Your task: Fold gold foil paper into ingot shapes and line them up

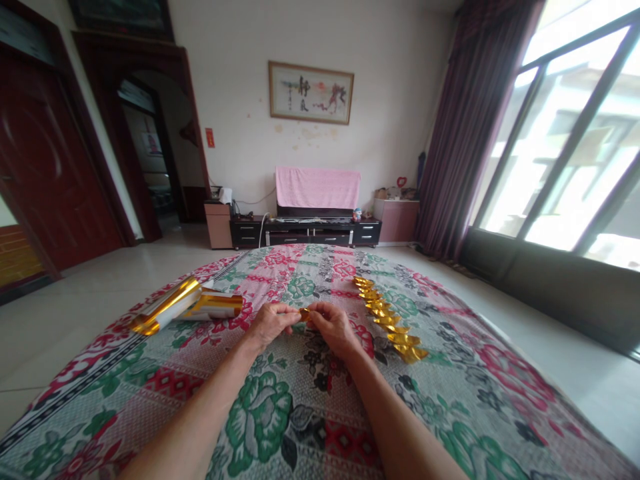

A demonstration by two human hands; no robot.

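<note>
Between my two hands, above the middle of the floral cloth (300,267), is a small piece of gold foil paper (304,315). The fingers of my left hand (273,323) pinch its left end. My right hand (333,327) grips the other end, its fingers curled and partly hiding the foil. Right of my right hand lies a row of folded gold foil ingots (393,321), running away from me. To the left, curled sheets of gold foil paper (215,307) with pale undersides lie on the cloth, one rolled sheet (167,307) resting at an angle.
Beyond the cloth's far edge stands a low black cabinet (317,233) with a pink towel (318,187) draped over something on it. A purple curtain (463,133) and a large window (565,133) are at the right. Tiled floor (95,287) and a dark red door (55,153) are at the left.
</note>
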